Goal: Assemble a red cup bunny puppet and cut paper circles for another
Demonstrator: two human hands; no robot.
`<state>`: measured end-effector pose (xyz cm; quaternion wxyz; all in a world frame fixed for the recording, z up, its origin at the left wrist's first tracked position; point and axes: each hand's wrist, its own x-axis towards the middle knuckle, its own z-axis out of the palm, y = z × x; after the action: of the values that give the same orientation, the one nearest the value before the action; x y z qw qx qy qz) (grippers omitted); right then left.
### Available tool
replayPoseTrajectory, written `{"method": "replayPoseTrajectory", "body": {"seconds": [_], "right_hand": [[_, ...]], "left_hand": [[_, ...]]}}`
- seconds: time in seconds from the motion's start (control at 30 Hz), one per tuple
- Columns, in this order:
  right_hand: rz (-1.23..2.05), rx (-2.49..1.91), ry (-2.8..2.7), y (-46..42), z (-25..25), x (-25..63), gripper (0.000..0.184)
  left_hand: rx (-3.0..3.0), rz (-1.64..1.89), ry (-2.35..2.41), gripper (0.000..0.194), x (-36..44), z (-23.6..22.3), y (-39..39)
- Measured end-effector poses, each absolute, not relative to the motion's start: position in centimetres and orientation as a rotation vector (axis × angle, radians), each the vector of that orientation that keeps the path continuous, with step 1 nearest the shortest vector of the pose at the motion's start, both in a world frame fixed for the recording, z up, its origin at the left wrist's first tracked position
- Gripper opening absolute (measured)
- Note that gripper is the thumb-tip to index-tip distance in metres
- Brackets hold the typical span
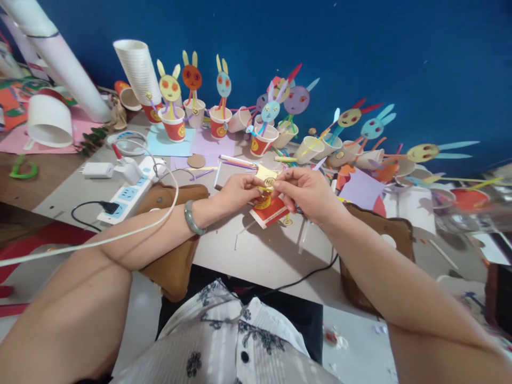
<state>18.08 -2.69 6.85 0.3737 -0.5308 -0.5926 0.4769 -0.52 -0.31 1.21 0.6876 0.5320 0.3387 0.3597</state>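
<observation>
1. "Hi" reads on the small round disc [269, 182], dark lettering on pale yellow, just above the red paper cup [276, 211], the landmark here.
2. The right hand [308, 194] has its thumb and forefinger nearly closed, pinching the disc's edge.
3. The left hand [240, 193] has its fingers curled in beside the cup and disc; their tips are partly hidden, so what they grip cannot be told.
4. The cup lies tilted between the hands above the pale, smooth tabletop [224, 246]. Its yellow round emblem is partly covered and its print illegible. A second small yellow disc [287, 220] hangs at its right side, its mark too small to read.
5. Beyond the cup stand paper cups with flat, long-eared paper figures; a light blue face [270, 111] has curled purple and blue strips beneath it. Some figures at the far right overlap and blur.
6. Left of the cup lie a white power strip [134, 193] with blue socket panels and a smooth grey-green bangle [194, 217] on the left wrist. Farther left, a white cable [132, 230] runs out of view.
</observation>
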Motion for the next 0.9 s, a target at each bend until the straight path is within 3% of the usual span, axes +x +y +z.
{"method": "replayPoseTrajectory", "body": {"seconds": [0.33,0.6,0.9], "right_hand": [[1.457,-1.641,-1.433,-1.9,7.5,16.9,0.028],[1.402,-1.708,-1.454,-1.5,6.5,16.4,0.036],[1.357,-1.694,-1.463,-1.5,5.9,16.4,0.035]], "left_hand": [[1.154,0.832,0.769,0.011,-0.1,0.6,-0.1],[1.101,0.822,0.784,0.008,0.2,0.3,0.1],[1.088,0.817,0.775,0.029,0.2,0.3,0.2]]}}
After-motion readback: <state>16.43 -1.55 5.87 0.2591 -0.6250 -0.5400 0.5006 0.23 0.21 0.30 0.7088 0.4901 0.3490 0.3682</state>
